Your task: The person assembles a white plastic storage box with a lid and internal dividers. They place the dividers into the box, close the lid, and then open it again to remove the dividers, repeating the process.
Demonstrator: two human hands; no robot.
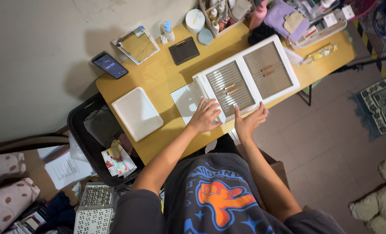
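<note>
Head view, looking down on a yellow bench [158, 78] set against a grey wall.

- White double-panel tray [246, 77]: two ribbed grey panels side by side in a white frame, lying at an angle along the bench's near edge, toward the right end. A few small orange-brown sticks [230, 89] lie on the left panel, two more on the right panel.
- Left hand [205, 116]: palm down, fingers spread, resting on the tray's near-left corner and the near edge of the left panel. Grip open, nothing pinched.
- Right hand [250, 120]: at the tray's near edge, roughly mid-frame, fingers loosely spread against the white rim. A thin pale bit shows just past the fingertips; cannot tell whether it is held or just lying there.
- White flat sheet [185, 100] sits under or just beside the tray's left end, touching it.
- White rounded-corner lid-like slab [137, 113] near the bench's near-left corner, apart from the tray.
- Phone [109, 65] with lit screen at the far-left corner; framed square piece [136, 44] just beside it; small dark ribbed pad [184, 50] near the far edge.
- Far edge: white round tub [195, 21], small bottles, purple pouch [285, 19] in a clear tray at the far-right corner.
- Black basket [89, 138] with papers stands off the bench's left end.
</note>
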